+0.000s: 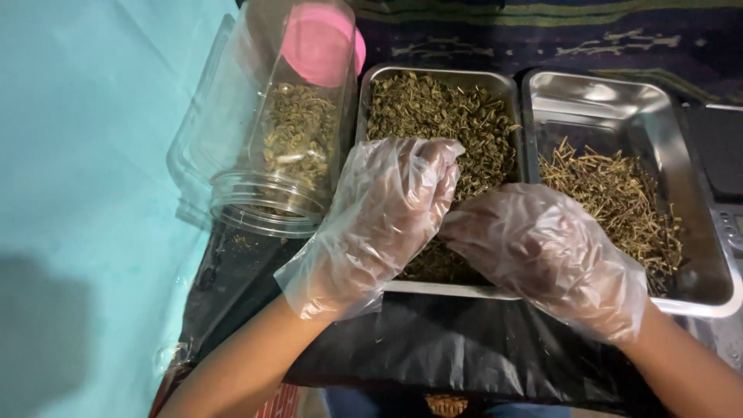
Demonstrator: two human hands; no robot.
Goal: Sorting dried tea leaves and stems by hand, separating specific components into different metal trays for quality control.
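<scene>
Both my hands wear loose clear plastic gloves. My left hand [387, 213] and my right hand [542, 251] meet over the near end of a steel tray [441, 288] filled with dried green-brown herb pieces [445, 112]. The fingers of both hands curl inward toward each other, pinching at the herb; what lies between the fingertips is hidden. A second steel tray [619, 97] on the right holds a pile of dry thin stems [619, 193], just beyond my right hand.
A clear plastic jar [263, 147] lies tilted at the left with some dried herb inside and a pink lid [321, 42] at its far end. Black plastic sheet [433, 340] covers the surface under the trays. A digital scale [724, 178] sits at the far right. Turquoise wall on the left.
</scene>
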